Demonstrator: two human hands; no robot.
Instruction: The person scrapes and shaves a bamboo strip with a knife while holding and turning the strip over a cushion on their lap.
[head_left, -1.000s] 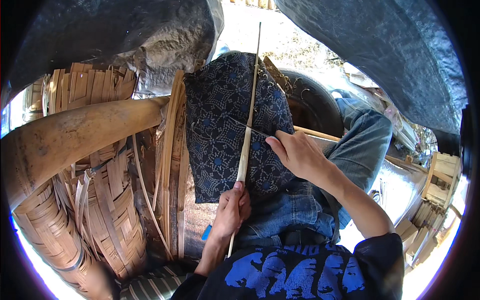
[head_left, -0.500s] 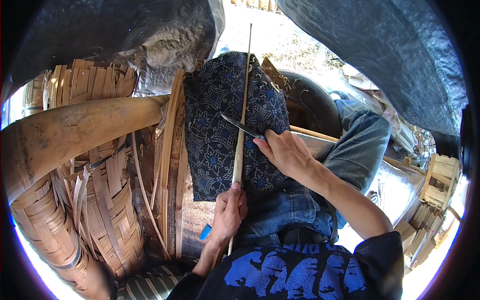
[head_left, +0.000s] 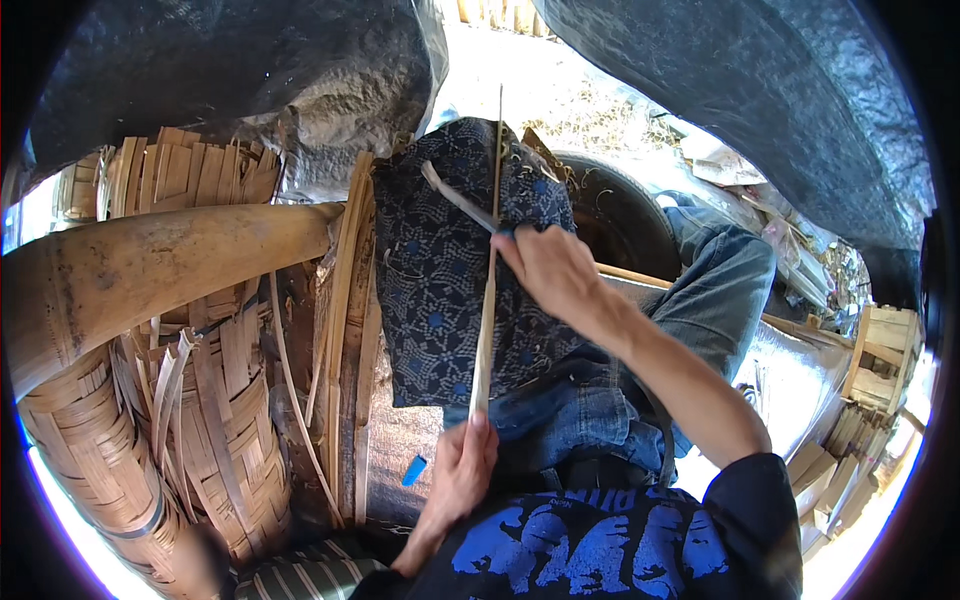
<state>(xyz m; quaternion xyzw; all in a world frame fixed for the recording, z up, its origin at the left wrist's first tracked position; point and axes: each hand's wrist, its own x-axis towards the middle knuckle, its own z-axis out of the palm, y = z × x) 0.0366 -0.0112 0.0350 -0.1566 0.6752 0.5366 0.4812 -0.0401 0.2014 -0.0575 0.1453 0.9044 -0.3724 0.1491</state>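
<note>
Between both hands, bamboo strip (head_left: 487,300) points lengthwise away, nearly upright.

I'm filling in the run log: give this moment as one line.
left hand: grips bamboo strip low end | right hand: holds knife across strip | patterned cloth over knee | woven baskets at left

Dark plastic sheeting (head_left: 760,110) hangs overhead from ten to two o'clock, over sunlit, dusty ground (head_left: 600,100) at twelve. A thick bamboo pole (head_left: 150,275) and woven bamboo baskets (head_left: 110,450) fill nine o'clock, a rubber tyre (head_left: 625,215) sits at one, and wooden crates (head_left: 880,350) stack up at three.
</note>
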